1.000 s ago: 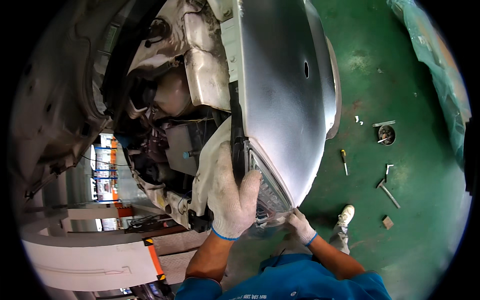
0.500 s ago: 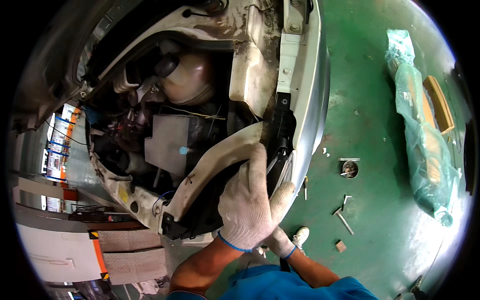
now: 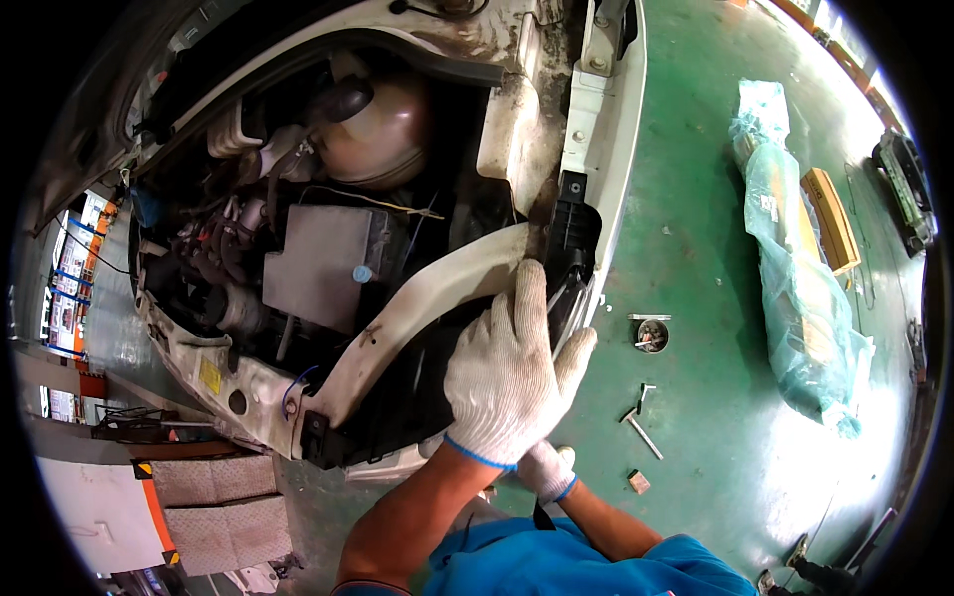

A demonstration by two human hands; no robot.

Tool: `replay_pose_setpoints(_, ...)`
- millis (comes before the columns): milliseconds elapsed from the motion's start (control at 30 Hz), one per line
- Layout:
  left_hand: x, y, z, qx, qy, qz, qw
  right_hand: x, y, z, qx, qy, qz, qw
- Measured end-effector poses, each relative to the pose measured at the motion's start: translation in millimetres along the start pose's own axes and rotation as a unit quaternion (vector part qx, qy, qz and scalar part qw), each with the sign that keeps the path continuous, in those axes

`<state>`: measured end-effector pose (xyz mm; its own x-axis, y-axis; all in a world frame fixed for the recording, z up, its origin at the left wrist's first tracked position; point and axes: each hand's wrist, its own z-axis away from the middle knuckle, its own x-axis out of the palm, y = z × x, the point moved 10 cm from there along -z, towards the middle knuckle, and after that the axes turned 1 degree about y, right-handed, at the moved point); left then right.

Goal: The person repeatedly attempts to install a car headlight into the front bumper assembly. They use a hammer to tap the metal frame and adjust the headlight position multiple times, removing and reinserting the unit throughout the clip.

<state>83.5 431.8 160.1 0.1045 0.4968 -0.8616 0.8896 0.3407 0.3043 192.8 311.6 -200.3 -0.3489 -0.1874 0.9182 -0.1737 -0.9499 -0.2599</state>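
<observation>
My left hand [image 3: 509, 372], in a white knitted glove with blue cuff edging, lies over the front corner of a car with its engine bay uncovered. Its fingers are stretched out and the thumb stands apart. The index finger rests near the white curved body panel [image 3: 427, 283] and the black plastic bracket [image 3: 573, 233]; beside the thumb is a clear, shiny part like a headlight [image 3: 568, 303]. Lower down, my gloved right hand [image 3: 547, 471] is partly behind the left wrist, close to the car's side. Its fingers are hidden, so any hold cannot be made out.
In the engine bay are a brown-stained round tank [image 3: 376, 134] and a grey box [image 3: 316, 260]. On the green floor at the right lie a hammer [image 3: 644, 435], a small round tin [image 3: 652, 336], a wood block [image 3: 638, 482], a plastic-wrapped long part [image 3: 795, 268] and a cardboard box [image 3: 831, 221].
The view has turned slightly, so the floor things sit further left. My left hand stays at the same corner, its thumb spread a little wider. The right hand remains low behind it.
</observation>
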Motion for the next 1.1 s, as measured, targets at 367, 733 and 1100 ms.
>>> replay_pose_setpoints(367, -20, 6, 7, 0.003, 0.022, 0.006, 1.0, -2, -53, 54, -0.033, 0.128, 0.214, 0.968)
replay_pose_setpoints(733, -71, -66, 289, -0.028, 0.051, 0.11, 0.992, -102, -36, 96, 0.074, 0.265, 0.333, 0.902)
replay_pose_setpoints(1100, 14, -173, 996, -0.921, 0.029, 0.234, 0.31, -177, 51, 66, 0.227, 0.298, 0.49, 0.787)
